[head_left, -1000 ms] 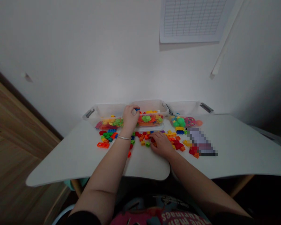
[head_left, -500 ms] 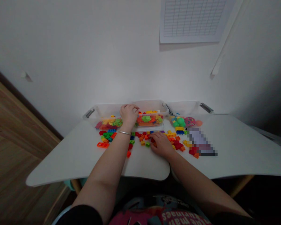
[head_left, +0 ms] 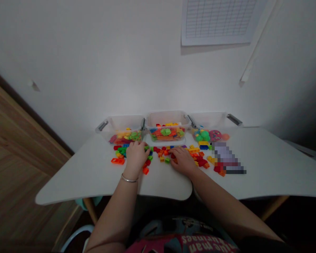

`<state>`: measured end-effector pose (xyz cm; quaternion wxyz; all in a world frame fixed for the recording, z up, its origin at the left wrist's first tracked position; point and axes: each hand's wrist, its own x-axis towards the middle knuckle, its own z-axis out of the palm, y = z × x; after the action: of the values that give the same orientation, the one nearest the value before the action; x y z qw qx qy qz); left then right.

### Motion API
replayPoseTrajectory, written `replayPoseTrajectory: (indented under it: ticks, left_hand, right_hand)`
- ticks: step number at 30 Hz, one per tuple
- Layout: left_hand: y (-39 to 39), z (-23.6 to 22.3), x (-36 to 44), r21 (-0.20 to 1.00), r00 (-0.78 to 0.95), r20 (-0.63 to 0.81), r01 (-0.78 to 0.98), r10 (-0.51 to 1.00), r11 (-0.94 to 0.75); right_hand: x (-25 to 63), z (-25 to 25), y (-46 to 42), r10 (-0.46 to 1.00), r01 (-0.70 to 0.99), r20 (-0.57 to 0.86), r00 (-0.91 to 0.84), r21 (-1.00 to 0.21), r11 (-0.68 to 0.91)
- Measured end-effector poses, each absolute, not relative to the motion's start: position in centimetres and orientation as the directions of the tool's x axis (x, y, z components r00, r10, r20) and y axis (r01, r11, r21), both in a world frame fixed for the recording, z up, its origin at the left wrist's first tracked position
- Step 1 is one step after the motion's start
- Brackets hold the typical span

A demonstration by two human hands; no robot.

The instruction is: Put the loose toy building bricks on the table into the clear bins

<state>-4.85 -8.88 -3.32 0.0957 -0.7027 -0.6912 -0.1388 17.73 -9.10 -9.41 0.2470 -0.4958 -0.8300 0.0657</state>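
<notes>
Many small plastic building bricks lie spread over the white table. My left hand, with a silver bangle at the wrist, is low over the left part of the bricks. Its fingers are bent but apart, close to a green brick. Partly hidden beside it are green bricks; an orange brick lies further left. Resting among red and orange bricks is my right hand, thumb and fingers apart around a dark red brick. No brick is visibly gripped in either hand.
Against the wall stand three clear bins: a left bin with bricks, a middle bin with bricks, and a right bin with balls and round toys. A pixelated flat object lies at right. The table has a curved front edge.
My left hand has come back from above the bins, down and toward me, to the bricks on the table. My right hand has stayed nearly in place. The view has shifted slightly.
</notes>
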Motion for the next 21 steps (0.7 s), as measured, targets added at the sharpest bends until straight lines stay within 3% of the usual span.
replayPoseTrajectory:
  ticks: [5,21]
  left_hand:
    - [-9.3,-4.6,-4.9,-0.022,0.080,0.255,0.997,0.964,-0.077]
    - [-9.1,-5.8,-3.1,0.027,0.033,0.242,0.999,0.970,-0.041]
  right_hand:
    - [17.7,-9.4,-9.2,0.859,0.802,0.337,-0.386,-0.339,0.493]
    - [17.7,-9.5,-9.1,0.846,0.795,0.362,-0.391,-0.331,0.509]
